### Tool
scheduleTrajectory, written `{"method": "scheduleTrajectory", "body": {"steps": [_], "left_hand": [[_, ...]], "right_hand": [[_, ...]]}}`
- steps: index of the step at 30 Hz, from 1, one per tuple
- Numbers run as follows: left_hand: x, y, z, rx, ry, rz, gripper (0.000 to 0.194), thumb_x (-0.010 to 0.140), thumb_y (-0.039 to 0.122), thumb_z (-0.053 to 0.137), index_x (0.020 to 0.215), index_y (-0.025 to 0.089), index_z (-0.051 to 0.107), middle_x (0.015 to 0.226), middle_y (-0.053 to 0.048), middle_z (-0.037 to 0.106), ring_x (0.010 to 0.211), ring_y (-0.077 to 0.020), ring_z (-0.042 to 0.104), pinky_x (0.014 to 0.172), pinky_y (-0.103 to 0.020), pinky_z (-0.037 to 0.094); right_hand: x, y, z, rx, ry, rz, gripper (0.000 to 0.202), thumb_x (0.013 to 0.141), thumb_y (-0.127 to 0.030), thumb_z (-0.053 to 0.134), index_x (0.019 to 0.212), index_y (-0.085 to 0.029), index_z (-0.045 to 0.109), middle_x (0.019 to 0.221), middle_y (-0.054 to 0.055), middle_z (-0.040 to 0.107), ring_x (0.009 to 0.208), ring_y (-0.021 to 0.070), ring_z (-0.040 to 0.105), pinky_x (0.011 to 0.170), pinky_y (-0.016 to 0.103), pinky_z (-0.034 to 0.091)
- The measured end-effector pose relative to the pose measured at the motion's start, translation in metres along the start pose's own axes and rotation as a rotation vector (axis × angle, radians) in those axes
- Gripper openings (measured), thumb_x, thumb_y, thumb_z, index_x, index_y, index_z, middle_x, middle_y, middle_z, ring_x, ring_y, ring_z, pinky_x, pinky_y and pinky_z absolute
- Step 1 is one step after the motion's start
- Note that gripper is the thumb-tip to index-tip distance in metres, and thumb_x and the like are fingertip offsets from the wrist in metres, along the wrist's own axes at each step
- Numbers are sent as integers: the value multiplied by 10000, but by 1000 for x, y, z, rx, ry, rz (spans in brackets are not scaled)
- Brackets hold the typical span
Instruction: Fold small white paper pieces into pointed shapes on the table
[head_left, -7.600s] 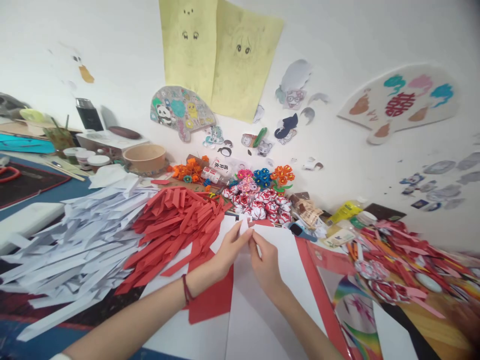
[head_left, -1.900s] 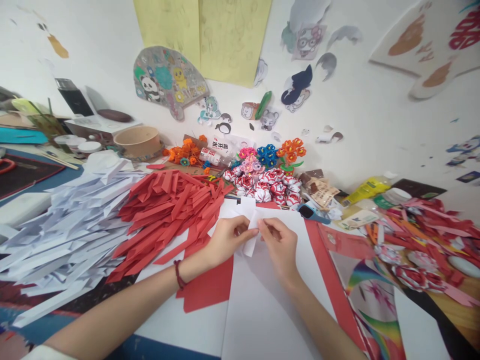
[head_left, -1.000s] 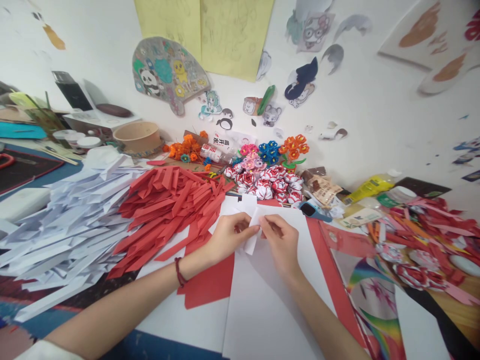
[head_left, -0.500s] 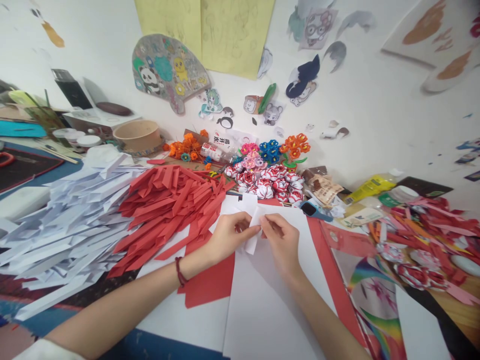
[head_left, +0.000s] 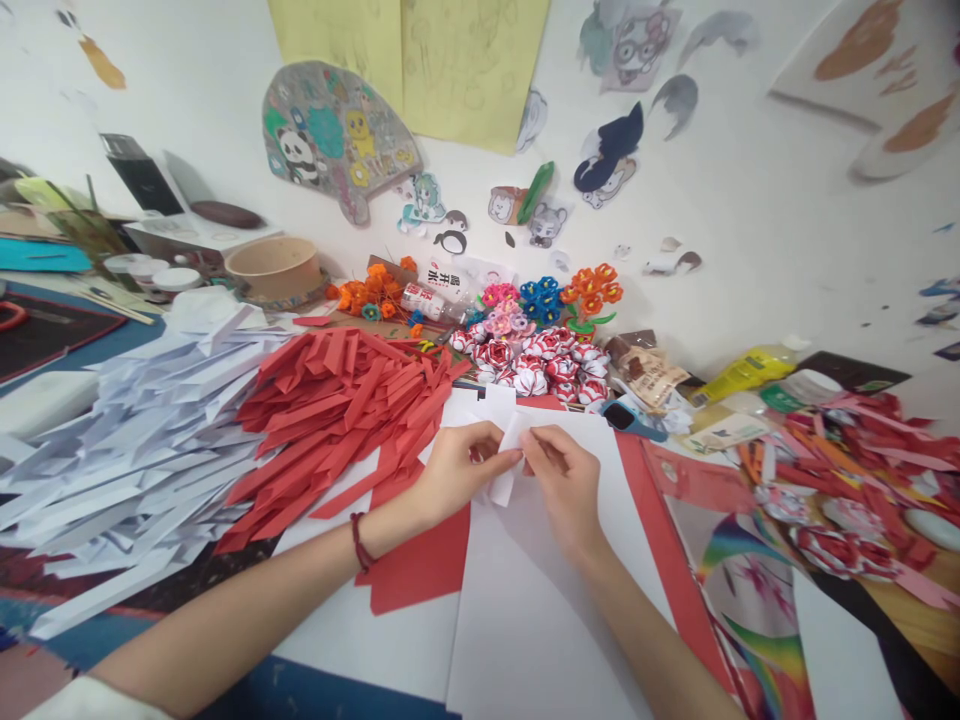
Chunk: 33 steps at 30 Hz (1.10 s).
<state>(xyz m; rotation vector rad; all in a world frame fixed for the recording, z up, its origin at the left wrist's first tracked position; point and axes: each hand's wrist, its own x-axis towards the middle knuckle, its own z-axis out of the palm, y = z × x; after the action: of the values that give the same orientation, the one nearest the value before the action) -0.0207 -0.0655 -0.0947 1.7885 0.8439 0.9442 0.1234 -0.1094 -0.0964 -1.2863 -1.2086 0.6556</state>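
A small folded piece of white paper [head_left: 508, 470] is pinched between both hands near the middle of the view. My left hand [head_left: 461, 465] holds its left side with thumb and fingers. On its right side, my right hand [head_left: 561, 475] grips the edge with the fingertips. Below the hands lie large white sheets [head_left: 540, 620], with red sheets [head_left: 416, 570] partly under them. A red strip pile [head_left: 337, 420] lies left of my left hand, and a white strip pile [head_left: 150, 450] is farther left.
Red and white paper flowers [head_left: 551, 360] sit just behind the hands. A smartwatch [head_left: 621, 416] lies to their right, near a yellow bottle [head_left: 750, 372]. Loose red and pink strips [head_left: 862, 440] cover the far right. A round tan container [head_left: 274, 268] stands at the back left.
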Motion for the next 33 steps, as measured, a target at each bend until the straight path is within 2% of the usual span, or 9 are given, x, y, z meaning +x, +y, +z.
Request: {"method": "scheduleTrajectory", "body": {"steps": [9,12,15,20,33], "left_hand": [[1,4,-2,20,-10,25,245,833,358,594,710,147,585,624,34,539,601,-82,452,566,-195,345],[3,8,-6,-29,35,49,235,879,364,531,795,153,595,707,17,574,655,-92,498,604,-197,382],[4,10,-9,-55,104,91,204,875,355,545,861,159,598,781,7,593,682,-91,515,634,-195,401],[3,9,-9,-79,120,90,195,877,338,549,829,155,599,767,4,590,678,-90,502,631,-192,396],[1,11,-9,-90,138,64,213,878,322,539,806,142,625,779,-21,619,704,-109,519,662,-215,408]], "right_hand": [[1,0,-1,-35,-3,-56,141,838,-303,608,761,-185,613,739,-6,563,627,114,519,586,246,435],[1,-1,-2,-23,-27,-61,142,847,-302,593,766,-186,611,748,0,558,653,124,522,584,249,439],[0,-3,-2,-49,-76,-83,148,850,-295,588,751,-186,604,745,5,551,659,127,514,598,258,430],[-3,-7,1,-111,-142,-144,154,860,-267,571,731,-187,595,740,8,551,654,127,501,602,266,405],[-4,-7,2,-159,-133,-166,143,860,-263,570,744,-191,611,731,8,558,642,127,510,590,263,409]]}}
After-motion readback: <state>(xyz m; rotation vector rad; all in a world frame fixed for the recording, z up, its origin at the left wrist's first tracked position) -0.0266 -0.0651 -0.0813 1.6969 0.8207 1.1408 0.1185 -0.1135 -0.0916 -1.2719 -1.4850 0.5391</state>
